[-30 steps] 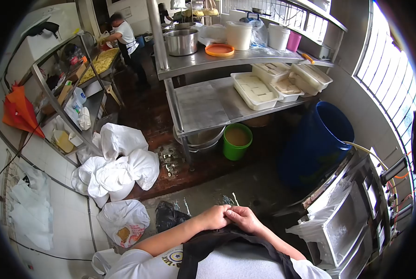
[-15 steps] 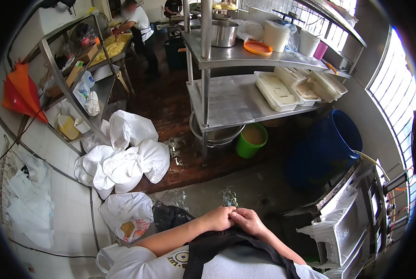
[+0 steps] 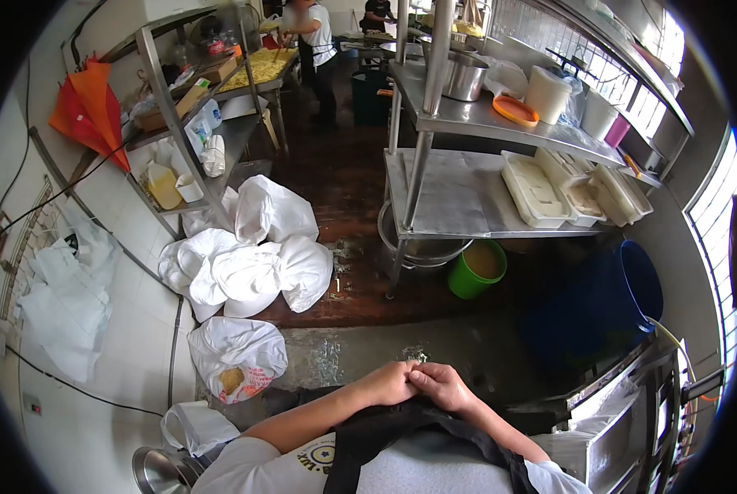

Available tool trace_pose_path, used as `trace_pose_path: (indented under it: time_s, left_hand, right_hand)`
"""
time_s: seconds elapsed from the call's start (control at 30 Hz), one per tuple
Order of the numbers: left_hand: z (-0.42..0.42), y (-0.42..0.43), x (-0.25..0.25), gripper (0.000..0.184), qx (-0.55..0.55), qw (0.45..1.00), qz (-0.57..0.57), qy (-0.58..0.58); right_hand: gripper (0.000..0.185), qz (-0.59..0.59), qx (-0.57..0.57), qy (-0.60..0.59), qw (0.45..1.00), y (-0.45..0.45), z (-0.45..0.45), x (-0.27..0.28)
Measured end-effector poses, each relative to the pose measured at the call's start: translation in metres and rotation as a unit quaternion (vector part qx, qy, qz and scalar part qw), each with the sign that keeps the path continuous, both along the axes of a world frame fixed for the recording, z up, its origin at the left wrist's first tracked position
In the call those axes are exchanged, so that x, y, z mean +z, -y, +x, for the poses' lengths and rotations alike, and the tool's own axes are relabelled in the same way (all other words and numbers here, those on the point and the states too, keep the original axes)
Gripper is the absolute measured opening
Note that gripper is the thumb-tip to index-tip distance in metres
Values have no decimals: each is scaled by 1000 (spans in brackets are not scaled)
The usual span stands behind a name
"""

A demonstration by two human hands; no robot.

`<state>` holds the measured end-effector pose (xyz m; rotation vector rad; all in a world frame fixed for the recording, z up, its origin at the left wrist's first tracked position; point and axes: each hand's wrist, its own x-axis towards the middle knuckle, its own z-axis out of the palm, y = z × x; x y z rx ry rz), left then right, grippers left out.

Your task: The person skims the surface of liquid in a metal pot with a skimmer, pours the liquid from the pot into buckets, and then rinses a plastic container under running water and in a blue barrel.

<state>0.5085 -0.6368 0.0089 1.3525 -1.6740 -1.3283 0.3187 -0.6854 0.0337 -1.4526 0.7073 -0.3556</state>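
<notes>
My left hand (image 3: 390, 384) and my right hand (image 3: 443, 387) are clasped together in front of my body. Both have closed fingers, with the right thumb resting against the left hand. No object shows in either one, though the undersides are hidden. Just below them is the black apron (image 3: 401, 420) over my white shirt. Nearest on the left is an open white sack (image 3: 241, 350) with yellowish grainy stuff in it.
Several full white sacks (image 3: 245, 267) lie by the left shelf (image 3: 167, 107). A steel shelf unit (image 3: 442, 185) holds white tubs (image 3: 533, 193). Below stand a green bucket (image 3: 477, 276) and a blue barrel (image 3: 590, 305). Further back, a person (image 3: 317, 49) works at a table.
My view has turned left, so the room has shifted to the right in it. A metal funnel-shaped piece now shows at the lower left. My hands stay clasped.
</notes>
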Motion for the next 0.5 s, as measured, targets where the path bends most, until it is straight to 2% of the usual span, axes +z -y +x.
trace_pose_path:
  time_s: [0.3,0.5]
  left_hand:
    - [-7,-2,7,32,42,998,-37,-7]
    - [-16,4,-1,32,28,999,-37,-3]
  right_hand:
    - [38,-10,31,-4,999,11,-4,1]
    - [34,-28,4,3,1000,9,-13,-2]
